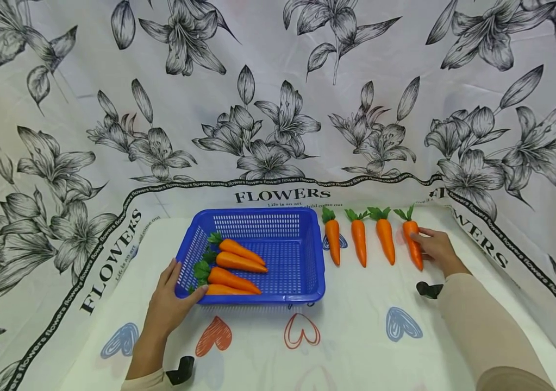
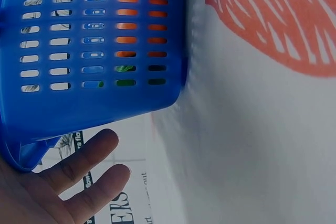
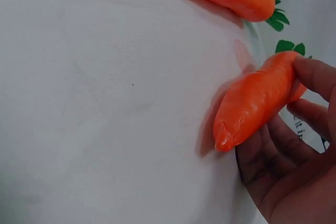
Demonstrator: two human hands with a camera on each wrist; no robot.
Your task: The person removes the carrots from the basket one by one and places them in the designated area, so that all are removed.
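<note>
In the head view my left hand [image 1: 170,304] holds the near left corner of a blue plastic basket [image 1: 320,255], thumb over the rim and fingers along the outer side. The left wrist view shows two straight fingers [image 2: 97,192] beside the slotted basket wall [image 2: 105,98]. Several orange carrots [image 1: 241,262] with green tops lie inside at the left, tips pointing right. My right hand [image 1: 436,250] pinches the rightmost carrot [image 1: 412,247] of a row on the table. In the right wrist view, thumb and fingers are round this carrot [image 3: 252,100], whose tip points away from the palm.
Three more carrots, the left [image 1: 334,241], middle [image 1: 358,241] and right one [image 1: 385,241], lie between the basket and my right hand. The table has a white cloth [image 1: 356,336] with printed hearts. A flower-printed curtain [image 1: 268,108] hangs behind and at both sides.
</note>
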